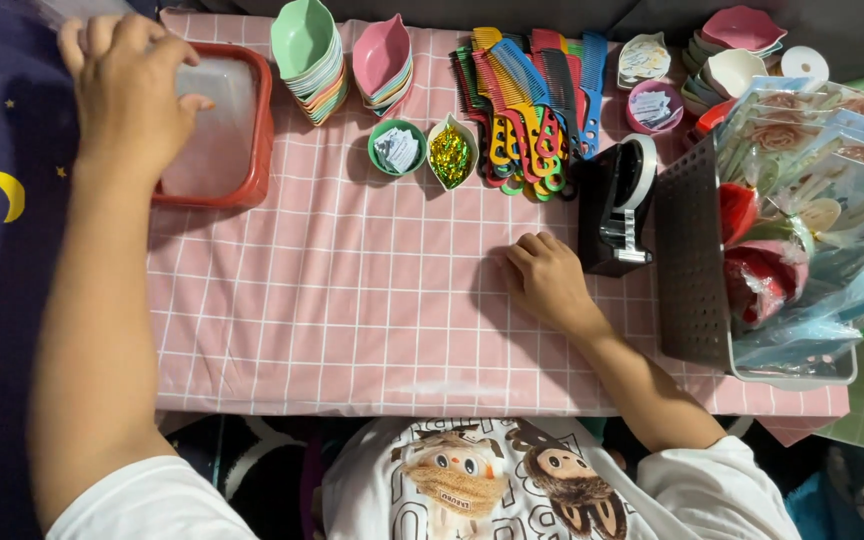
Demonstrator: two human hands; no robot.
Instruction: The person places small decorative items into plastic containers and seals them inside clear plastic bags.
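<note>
Red tray (260, 130) — left hand (127, 95) fingers curled on rim; right hand (549, 280) loosely clenched, empty.

The left hand (127, 90) reaches into a red-rimmed tray (252, 150), fingers on its clear contents. The right hand (545, 278) rests curled on the pink checked bench (352, 300), just beside a black tape dispenser (614, 210); colourful combs (524, 100) lie beyond it.

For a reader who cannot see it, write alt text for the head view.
The person's left hand reaches into a red tray while the right hand rests closed on a pink checked tablecloth, beside a black tape dispenser. Colourful combs lie behind.
</note>
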